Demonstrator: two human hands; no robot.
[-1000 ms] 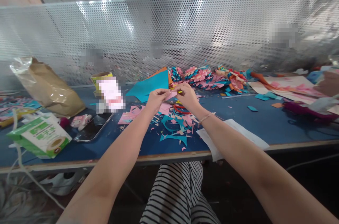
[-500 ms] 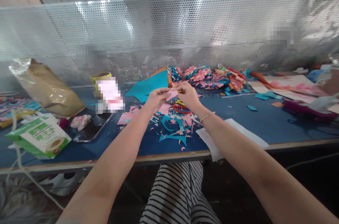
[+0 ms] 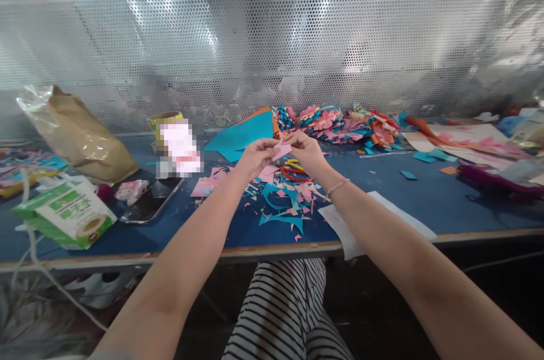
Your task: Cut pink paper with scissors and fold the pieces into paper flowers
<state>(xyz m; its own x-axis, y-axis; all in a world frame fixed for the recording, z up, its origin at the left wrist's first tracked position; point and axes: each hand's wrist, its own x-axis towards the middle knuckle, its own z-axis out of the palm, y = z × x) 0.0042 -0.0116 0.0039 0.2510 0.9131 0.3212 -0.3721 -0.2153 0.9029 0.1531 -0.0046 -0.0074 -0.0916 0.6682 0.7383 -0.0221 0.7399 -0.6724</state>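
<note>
Between my two hands, above the blue table, is a small pink foam or paper piece. My left hand pinches it from the left. The fingers of my right hand are closed on its right and upper edge. Just below the hands lie red-and-yellow handled scissors or pliers, partly covered by my right hand. Curved turquoise offcuts and pink scraps are scattered under and in front of the hands. Behind them leans a turquoise sheet with an orange one.
Bundles of multicoloured strips line the perforated metal screen. At left are a brown paper bag, a green-and-white box and a dark phone. White paper overhangs the table's front edge at right.
The pink piece has turned a little in my fingers, and more of its face shows now. The view has shifted slightly; the things on the table look unmoved.
</note>
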